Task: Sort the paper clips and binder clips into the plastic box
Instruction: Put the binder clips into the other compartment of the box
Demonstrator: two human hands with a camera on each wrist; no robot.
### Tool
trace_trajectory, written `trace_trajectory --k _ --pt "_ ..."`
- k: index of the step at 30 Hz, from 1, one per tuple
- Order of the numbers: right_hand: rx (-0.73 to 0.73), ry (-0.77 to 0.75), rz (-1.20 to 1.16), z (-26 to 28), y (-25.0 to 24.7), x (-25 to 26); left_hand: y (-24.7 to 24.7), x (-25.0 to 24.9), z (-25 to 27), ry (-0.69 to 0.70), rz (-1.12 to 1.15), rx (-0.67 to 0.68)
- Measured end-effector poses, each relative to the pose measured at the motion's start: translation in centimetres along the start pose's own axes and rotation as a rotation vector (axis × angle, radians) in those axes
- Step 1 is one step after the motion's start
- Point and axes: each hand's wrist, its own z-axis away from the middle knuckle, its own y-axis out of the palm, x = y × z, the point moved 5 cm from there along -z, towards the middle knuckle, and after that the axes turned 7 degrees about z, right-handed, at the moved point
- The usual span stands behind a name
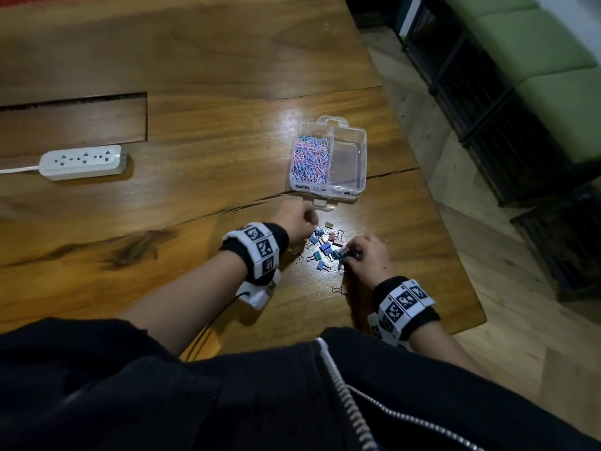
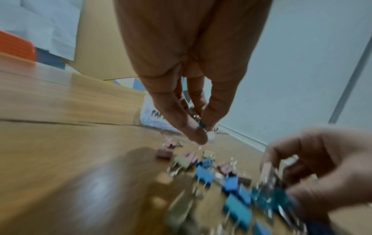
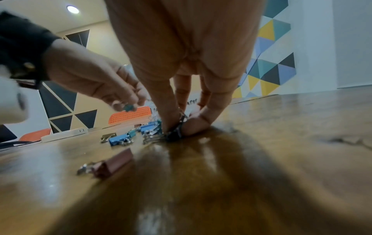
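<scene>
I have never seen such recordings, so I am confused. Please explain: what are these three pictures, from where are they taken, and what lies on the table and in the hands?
No machine: a person works with bare hands. One camera sits on the head, one on each wrist. On the brown wooden table stands a clear plastic two-compartment box; its left half holds pastel paper clips, its right half looks empty. Small coloured binder clips lie nearer, a white power strip farther left. The left hand pinches a small teal clip; the right hand grips several clips on the table.
</scene>
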Motion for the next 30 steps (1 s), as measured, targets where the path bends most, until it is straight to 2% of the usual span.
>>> trace_trajectory --k 4,7,12,15,17,18,21,23,26,30 --pt "0.012 0.0 -0.01 -0.1 -0.3 -0.2 -0.8 -3.1 -2.2 -0.005 0.281 -0.074" --pt "-0.001 0.018 -0.072 -0.1 -0.7 -0.3 -1.7 -5.4 -4.2 0.029 0.389 -0.135" --pt "0.048 0.004 -0.193 0.1 -1.3 -0.4 -2.0 -6.6 -5.9 0.003 0.339 -0.049" --pt "0.085 0.026 -0.249 -0.2 -2.1 -0.8 -2.3 -5.9 -4.9 0.052 0.269 -0.084" --pt "0.103 0.056 -0.3 -0.7 -3.0 -0.8 -2.3 -4.6 -4.0 0.082 0.173 -0.091" --pt "0.107 0.053 -0.319 -1.1 -3.7 -0.6 -2.0 -3.7 -3.6 0.088 0.084 -0.053" --pt "0.091 0.0 -0.366 -2.7 -6.2 0.9 -0.2 -0.8 -2.6 0.095 -0.394 0.164" --pt "0.046 -0.032 -0.36 -4.3 -7.9 2.2 0.8 0.6 -1.9 0.142 -0.652 0.236" --pt "-0.052 -0.061 -0.354 -6.7 -9.5 4.2 1.2 1.1 -1.0 0.213 -0.793 0.225" --pt "-0.13 -0.046 -0.328 -8.0 -9.4 5.3 0.9 1.0 -0.5 0.241 -0.733 0.107"
